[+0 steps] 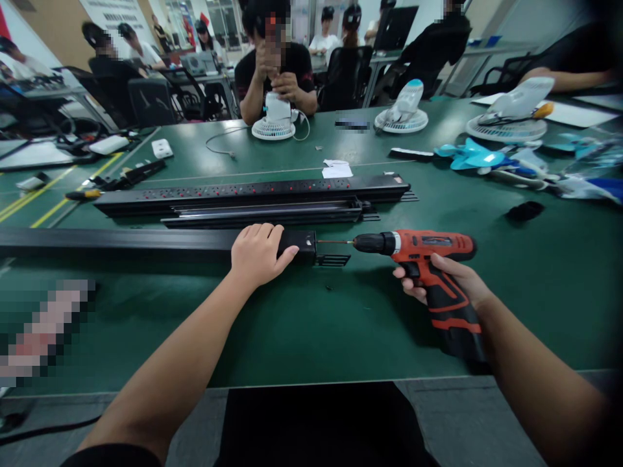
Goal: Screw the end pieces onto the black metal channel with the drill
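Observation:
My right hand (452, 282) is wrapped around the grip of an orange and black cordless drill (433, 245). The drill points left, and its long thin bit (335, 242) reaches the end face of a long black bar (146, 240) lying across the table. Whether a screw sits at the tip is too small to tell. Over the bar near that end, my left hand (257, 255) grips it from above, with its thumb along the near side. A slotted black bracket (333, 260) sticks out just below the bit.
Behind the bar lie a black strip with red dots (253, 189) and another black profile (272, 211). White fans (402, 117) stand at the far side, where a co-worker holds one (274, 126). Blue and white plastic parts (525, 162) lie right, a yellow-handled screwdriver (84, 194) left.

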Available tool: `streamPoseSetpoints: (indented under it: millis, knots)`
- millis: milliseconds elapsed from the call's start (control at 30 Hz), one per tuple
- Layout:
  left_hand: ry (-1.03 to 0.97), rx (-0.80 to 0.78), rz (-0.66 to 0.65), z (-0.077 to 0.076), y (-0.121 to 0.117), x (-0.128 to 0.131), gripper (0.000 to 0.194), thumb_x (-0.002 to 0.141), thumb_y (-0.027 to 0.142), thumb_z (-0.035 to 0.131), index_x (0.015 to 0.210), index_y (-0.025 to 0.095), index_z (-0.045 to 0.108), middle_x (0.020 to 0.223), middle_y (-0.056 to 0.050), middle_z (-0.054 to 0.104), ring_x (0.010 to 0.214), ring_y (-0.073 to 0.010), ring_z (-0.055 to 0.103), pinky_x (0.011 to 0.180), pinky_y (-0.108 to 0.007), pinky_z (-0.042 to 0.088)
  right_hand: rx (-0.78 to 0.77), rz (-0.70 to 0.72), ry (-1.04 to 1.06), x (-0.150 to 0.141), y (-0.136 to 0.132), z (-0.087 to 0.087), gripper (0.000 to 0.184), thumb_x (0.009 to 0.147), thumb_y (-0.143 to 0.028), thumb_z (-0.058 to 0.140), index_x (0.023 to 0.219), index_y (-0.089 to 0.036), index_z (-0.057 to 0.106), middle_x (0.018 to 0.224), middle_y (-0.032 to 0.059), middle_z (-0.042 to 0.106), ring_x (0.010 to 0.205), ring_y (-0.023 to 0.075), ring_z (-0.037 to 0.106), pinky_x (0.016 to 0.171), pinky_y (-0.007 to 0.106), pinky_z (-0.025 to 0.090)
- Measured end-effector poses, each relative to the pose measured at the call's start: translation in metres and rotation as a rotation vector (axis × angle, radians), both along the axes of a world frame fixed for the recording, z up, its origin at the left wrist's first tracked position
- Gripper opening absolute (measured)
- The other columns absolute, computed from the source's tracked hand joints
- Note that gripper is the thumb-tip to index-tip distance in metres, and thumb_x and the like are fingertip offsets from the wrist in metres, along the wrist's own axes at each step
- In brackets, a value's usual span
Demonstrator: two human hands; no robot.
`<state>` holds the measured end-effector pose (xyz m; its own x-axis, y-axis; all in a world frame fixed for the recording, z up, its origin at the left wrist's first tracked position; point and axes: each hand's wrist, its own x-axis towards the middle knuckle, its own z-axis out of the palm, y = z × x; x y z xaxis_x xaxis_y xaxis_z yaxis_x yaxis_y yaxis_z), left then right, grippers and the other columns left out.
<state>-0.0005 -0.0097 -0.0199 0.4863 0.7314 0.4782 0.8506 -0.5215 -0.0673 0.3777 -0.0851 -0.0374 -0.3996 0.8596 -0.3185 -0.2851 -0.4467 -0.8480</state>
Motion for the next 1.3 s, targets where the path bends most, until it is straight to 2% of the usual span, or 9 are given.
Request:
streamPoseSetpoints:
  millis: [100, 333, 500, 667, 833, 967, 1100, 1300]
  knots:
    - [-0.014, -0.008, -0.009, -0.0006, 0.0007, -0.0002, 0.056, 0.102, 0.059, 0.039, 0.118, 0.015, 0.070, 0.106, -0.015, 0.073, 0.099, -0.0342, 0.067, 0.088, -0.049, 0.051, -0.031, -0.064, 0.006, -0.0011, -0.0011, 0.0007, 0.048, 0.069, -0.053, 0.054, 0.106, -0.022, 0.052, 0.096, 0.0093, 0.064, 0.068, 0.0147, 0.060, 0.051, 0.021, 0.050]
    - [-0.010, 0.000, -0.006, -0.0017, 0.0011, 0.0000, 0.056, 0.102, 0.059, 0.041, 0.118, 0.014, 0.070, 0.105, -0.015, 0.073, 0.098, -0.0339, 0.067, 0.088, -0.048, 0.051, -0.005, -0.052, 0.004, -0.0017, -0.0020, 0.0009, 0.059, 0.064, -0.054, 0.057, 0.114, -0.025, 0.046, 0.106, 0.0110, 0.062, 0.067, 0.0148, 0.060, 0.047, 0.022, 0.046]
    - [-0.016, -0.005, -0.010, -0.0023, 0.0014, -0.0005, 0.056, 0.102, 0.059, 0.041, 0.120, 0.014, 0.070, 0.107, -0.015, 0.073, 0.100, -0.0342, 0.067, 0.089, -0.049, 0.051, 0.023, -0.060, -0.020, -0.0034, -0.0017, 0.0030, 0.049, 0.065, -0.054, 0.056, 0.104, -0.024, 0.052, 0.092, 0.0082, 0.064, 0.060, 0.0133, 0.057, 0.042, 0.021, 0.042]
    - [-0.013, 0.007, -0.011, -0.0030, 0.0019, -0.0005, 0.057, 0.102, 0.060, 0.040, 0.118, 0.015, 0.071, 0.106, -0.015, 0.073, 0.099, -0.0342, 0.068, 0.088, -0.048, 0.051, 0.031, -0.030, -0.024, -0.0028, -0.0025, 0.0019, 0.045, 0.064, -0.059, 0.055, 0.093, -0.024, 0.054, 0.079, 0.0034, 0.058, 0.051, 0.0101, 0.048, 0.039, 0.021, 0.039]
    - [-0.021, -0.008, -0.014, -0.0016, 0.0012, -0.0001, 0.058, 0.102, 0.059, 0.040, 0.119, 0.013, 0.071, 0.106, -0.016, 0.073, 0.099, -0.0354, 0.067, 0.088, -0.050, 0.052, 0.037, 0.029, 0.038, -0.0045, -0.0021, 0.0030, 0.044, 0.065, -0.060, 0.054, 0.089, -0.023, 0.053, 0.075, 0.0006, 0.053, 0.049, 0.0080, 0.041, 0.041, 0.022, 0.039]
    - [-0.022, -0.009, -0.005, -0.0001, 0.0005, 0.0006, 0.057, 0.102, 0.059, 0.039, 0.118, 0.014, 0.071, 0.106, -0.016, 0.074, 0.099, -0.0349, 0.068, 0.088, -0.050, 0.052, -0.039, 0.079, 0.108, -0.0051, -0.0004, 0.0045, 0.042, 0.067, -0.059, 0.054, 0.087, -0.022, 0.053, 0.073, 0.0000, 0.049, 0.054, 0.0091, 0.041, 0.043, 0.020, 0.041]
    - [-0.012, -0.004, -0.005, 0.0000, 0.0004, 0.0006, 0.057, 0.101, 0.059, 0.040, 0.118, 0.013, 0.070, 0.106, -0.016, 0.074, 0.098, -0.0345, 0.068, 0.089, -0.049, 0.052, -0.070, 0.051, 0.148, -0.0037, 0.0009, 0.0026, 0.038, 0.071, -0.056, 0.049, 0.089, -0.023, 0.052, 0.074, -0.0004, 0.047, 0.057, 0.0096, 0.040, 0.047, 0.020, 0.043]
    - [-0.008, 0.013, -0.002, -0.0014, 0.0011, 0.0003, 0.055, 0.102, 0.059, 0.040, 0.117, 0.015, 0.071, 0.105, -0.014, 0.074, 0.098, -0.0335, 0.068, 0.088, -0.048, 0.051, -0.084, 0.066, 0.172, -0.0039, 0.0027, 0.0006, 0.036, 0.072, -0.055, 0.047, 0.086, -0.022, 0.051, 0.070, -0.0019, 0.045, 0.053, 0.0086, 0.034, 0.047, 0.021, 0.039]
